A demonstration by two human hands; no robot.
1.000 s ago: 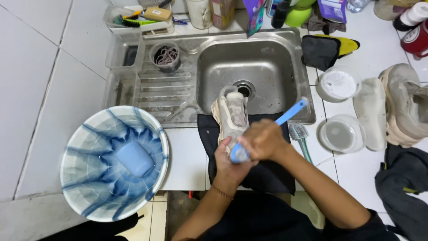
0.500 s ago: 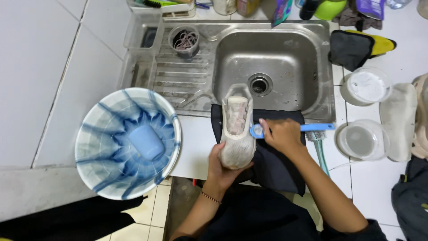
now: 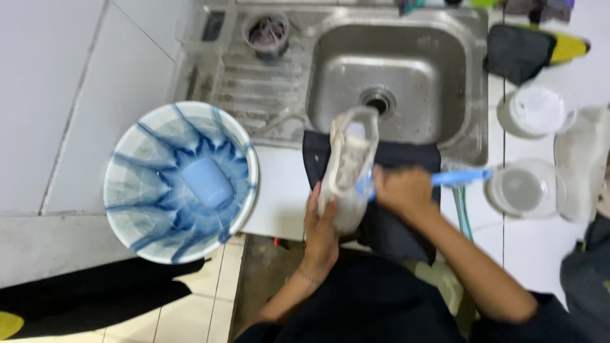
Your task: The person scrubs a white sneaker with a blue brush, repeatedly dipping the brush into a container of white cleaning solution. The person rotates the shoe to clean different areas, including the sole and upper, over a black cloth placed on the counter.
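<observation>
Head view, looking straight down at a white tiled counter (image 3: 279, 190) with a steel sink (image 3: 394, 70) set in it. Left hand (image 3: 321, 232) wrapped from below around the heel end of a pale, dirty sneaker (image 3: 348, 168), fingers clenched on it, sole side turned left. Right hand (image 3: 403, 190) closed around a light blue brush (image 3: 460, 176), fingers grasping the handle, brush head pressed against the side of the shoe. Shoe held over a dark cloth (image 3: 406, 159) hanging across the counter edge, toe pointing toward the sink drain (image 3: 379, 101). Left of the hands, a blue and white plastic basket (image 3: 136, 190) with a blue scoop inside, well apart from the shoe. At right on the counter, two round white lids (image 3: 534, 111), a second pale shoe (image 3: 581, 165) partly cut by the edge, a black and yellow item (image 3: 527, 51) above. Behind the drainboard, a small round strainer cup (image 3: 267, 32). Below, pale floor tiles (image 3: 190, 305) and dark clothing.

Compared with half a second ago: shoe in nearly the same place over the cloth, right hand moved slightly closer to it, brush handle again pointing right. Compared with one second ago: brush handle no longer tilted up toward the sink, now lying almost level; camera closer to the sink.
</observation>
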